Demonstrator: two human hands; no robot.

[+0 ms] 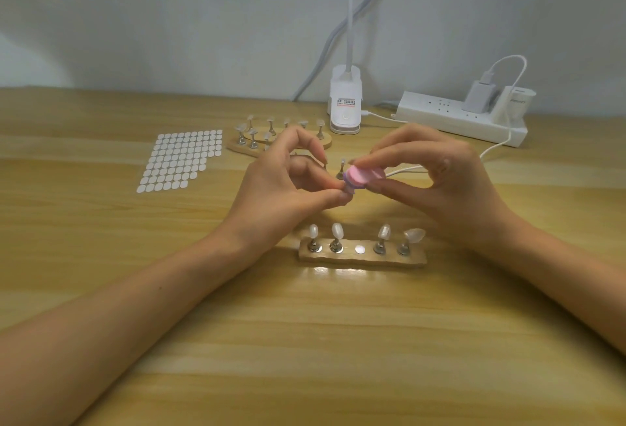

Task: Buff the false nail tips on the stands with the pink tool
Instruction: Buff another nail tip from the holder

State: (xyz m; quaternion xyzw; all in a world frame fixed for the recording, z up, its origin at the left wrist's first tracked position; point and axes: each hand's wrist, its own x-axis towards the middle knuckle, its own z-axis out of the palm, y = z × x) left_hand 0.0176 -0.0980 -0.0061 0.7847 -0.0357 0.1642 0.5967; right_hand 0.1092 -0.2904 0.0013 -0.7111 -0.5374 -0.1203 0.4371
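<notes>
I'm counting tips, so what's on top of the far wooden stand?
Small posts with clear nail tips stand on the far stand. The left hand covers its front middle, so no full count.

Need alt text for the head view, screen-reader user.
Above a light wooden table, the right hand holds a round pink buffing tool against a small piece pinched in the left hand. Nearer, a wooden bar stand carries four pearly false nail tips on metal pegs, with one spot empty; a white sticker sheet, white clip lamp and white power strip lie behind.
</notes>
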